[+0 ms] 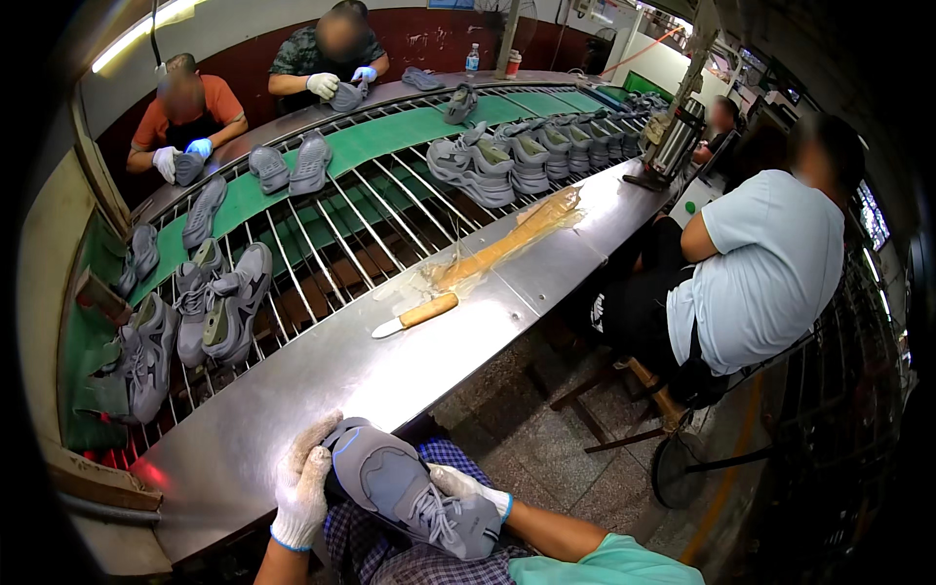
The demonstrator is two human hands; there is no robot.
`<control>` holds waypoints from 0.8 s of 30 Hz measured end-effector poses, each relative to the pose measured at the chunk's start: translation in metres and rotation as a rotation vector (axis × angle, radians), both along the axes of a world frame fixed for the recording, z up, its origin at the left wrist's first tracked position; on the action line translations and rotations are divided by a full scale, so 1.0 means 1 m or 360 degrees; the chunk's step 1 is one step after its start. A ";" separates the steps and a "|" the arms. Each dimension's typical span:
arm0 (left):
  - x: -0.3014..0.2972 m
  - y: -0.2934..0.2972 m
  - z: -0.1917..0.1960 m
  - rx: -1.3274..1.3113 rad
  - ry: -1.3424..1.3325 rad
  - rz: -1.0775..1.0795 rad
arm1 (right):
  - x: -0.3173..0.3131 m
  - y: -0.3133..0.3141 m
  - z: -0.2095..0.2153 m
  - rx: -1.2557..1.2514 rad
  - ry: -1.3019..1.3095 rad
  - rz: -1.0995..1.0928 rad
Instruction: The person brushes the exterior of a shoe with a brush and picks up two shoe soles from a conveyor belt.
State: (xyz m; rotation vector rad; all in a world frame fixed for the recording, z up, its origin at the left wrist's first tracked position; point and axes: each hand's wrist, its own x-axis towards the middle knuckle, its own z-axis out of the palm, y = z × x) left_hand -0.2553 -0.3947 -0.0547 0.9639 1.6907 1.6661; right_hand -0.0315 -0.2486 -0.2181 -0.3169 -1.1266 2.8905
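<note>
A grey lace-up sneaker (390, 478) is held over my lap, just off the near edge of the metal bench. My left hand (304, 483), in a white knit glove, grips its upper left end. On the far right side of the shoe, my gloved right hand (468, 486) is closed around it; the shoe hides part of those fingers. The laces lie toward the shoe's lower right part. A thin blue line of light shows near the left end. On the bench ahead lies a wooden-handled tool (429, 310) with a short pale blade.
The metal bench (292, 390) carries a strip of brown tape (507, 244). Beyond it, grey sneakers (234, 302) stand on a rack of metal rods, with more on a green belt (390, 132). A steel flask (678, 141) stands farther right. Co-workers sit across and at right (760, 263).
</note>
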 end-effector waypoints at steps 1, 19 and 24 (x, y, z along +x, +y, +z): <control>0.000 0.000 0.001 -0.0001 0.0018 0.0002 | 0.000 0.000 0.001 0.0022 -0.0002 -0.0015; -0.011 0.026 0.010 0.0034 -0.0143 -0.0355 | 0.022 0.012 0.013 -0.0594 -0.0538 -0.0253; -0.012 0.023 0.017 0.0039 -0.0213 -0.0320 | 0.003 0.020 0.026 0.0067 -0.0198 -0.0124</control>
